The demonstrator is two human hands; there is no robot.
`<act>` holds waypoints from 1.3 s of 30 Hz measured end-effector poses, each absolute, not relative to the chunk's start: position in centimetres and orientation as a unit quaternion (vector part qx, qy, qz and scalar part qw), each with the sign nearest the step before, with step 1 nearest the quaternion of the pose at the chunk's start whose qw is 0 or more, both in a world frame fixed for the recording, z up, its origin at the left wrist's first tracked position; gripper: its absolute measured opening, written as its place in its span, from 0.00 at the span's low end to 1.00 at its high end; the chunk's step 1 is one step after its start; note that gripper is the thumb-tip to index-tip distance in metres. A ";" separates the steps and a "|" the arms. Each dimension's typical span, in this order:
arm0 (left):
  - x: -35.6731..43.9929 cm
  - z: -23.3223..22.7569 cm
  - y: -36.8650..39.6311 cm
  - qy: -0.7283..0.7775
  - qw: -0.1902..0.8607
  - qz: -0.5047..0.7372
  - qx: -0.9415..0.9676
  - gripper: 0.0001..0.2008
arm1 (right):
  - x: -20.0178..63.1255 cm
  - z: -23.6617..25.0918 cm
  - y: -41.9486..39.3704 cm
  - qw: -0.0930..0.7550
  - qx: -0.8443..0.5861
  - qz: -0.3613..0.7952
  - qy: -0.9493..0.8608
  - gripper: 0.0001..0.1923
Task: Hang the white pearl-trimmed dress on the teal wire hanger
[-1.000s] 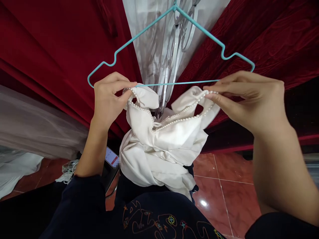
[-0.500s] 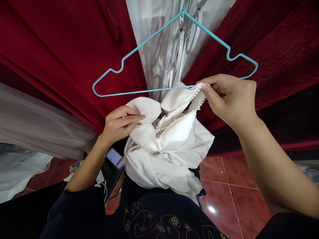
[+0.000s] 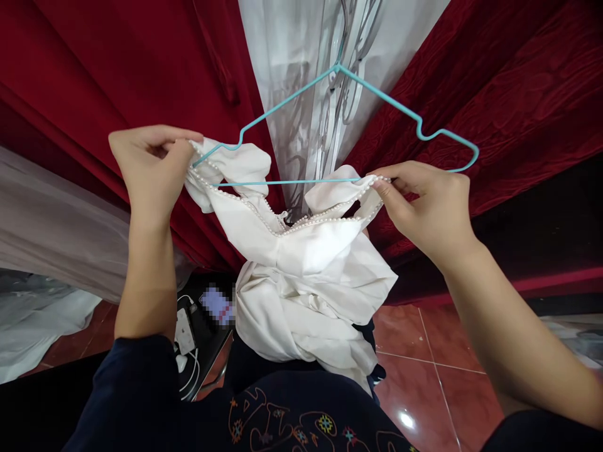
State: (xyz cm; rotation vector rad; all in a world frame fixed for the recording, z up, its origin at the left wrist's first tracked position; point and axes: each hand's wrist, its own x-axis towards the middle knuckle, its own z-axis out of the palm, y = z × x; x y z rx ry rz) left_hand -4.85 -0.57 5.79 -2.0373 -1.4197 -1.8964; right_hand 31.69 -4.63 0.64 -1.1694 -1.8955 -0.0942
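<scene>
A white dress [image 3: 301,251] with pearl beading along its neckline lies bunched over the lap, its top lifted. My left hand [image 3: 155,163] pinches the left shoulder strap, which is around the left end of a light-blue hanger [image 3: 287,100]. With thumb and fingers, my right hand [image 3: 419,201] grips the other beaded strap below the hanger's right arm. The right end of the hanger is bare, and its bottom bar passes behind that strap's fabric near my fingers. The hanger's hook reaches up toward white metal scrollwork.
Dark red curtains [image 3: 127,63] hang on both sides, with white sheer fabric [image 3: 273,50] and white metal scrollwork [image 3: 334,113] between them. At lower left, a phone [image 3: 217,304] and a white power strip [image 3: 185,329] with cables lie on a black surface. Red tiles [image 3: 409,358] cover the floor.
My left hand has moved left and up, drawing the left strap over the hanger's left end. The hanger has dropped slightly. My right hand keeps its grip, a little lower.
</scene>
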 end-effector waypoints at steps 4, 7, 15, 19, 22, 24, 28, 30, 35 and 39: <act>-2.5 7.2 0.3 -0.434 0.036 -0.595 -0.675 0.19 | 31.5 0.5 -4.7 0.442 -0.475 -0.023 -0.760 0.09; -2.1 7.3 0.0 -0.441 0.062 -0.585 -0.678 0.20 | 31.3 0.3 -4.7 0.447 -0.480 -0.023 -0.754 0.10; -2.4 8.9 -3.1 -0.488 0.154 -0.566 -0.647 0.22 | 31.4 0.2 -4.7 0.448 -0.477 -0.037 -0.755 0.11; -1.4 8.9 -1.5 -0.464 0.143 -0.518 -0.704 0.20 | 31.2 0.2 -4.7 0.457 -0.470 -0.030 -0.755 0.09; -0.9 7.7 0.9 -0.440 0.082 -0.518 -0.729 0.18 | 31.2 0.1 -4.9 0.455 -0.483 -0.029 -0.748 0.09; -0.9 6.7 2.4 -0.428 0.026 -0.517 -0.741 0.16 | 31.3 0.1 -5.0 0.447 -0.495 -0.039 -0.744 0.08; -0.9 5.5 3.6 -0.374 -0.076 -0.518 -0.766 0.15 | 31.7 0.2 -5.1 0.439 -0.499 -0.052 -0.746 0.07; -0.8 5.3 3.3 -0.342 -0.148 -0.513 -0.773 0.17 | 31.8 0.4 -5.1 0.437 -0.498 -0.053 -0.747 0.06; 0.0 5.4 2.0 -0.338 -0.126 -0.454 -0.815 0.15 | 31.6 0.1 -5.2 0.460 -0.507 -0.036 -0.728 0.07; 0.3 5.7 1.6 -0.358 -0.030 -0.426 -0.830 0.17 | 32.3 -1.3 -5.3 0.577 -0.469 -0.058 -0.666 0.11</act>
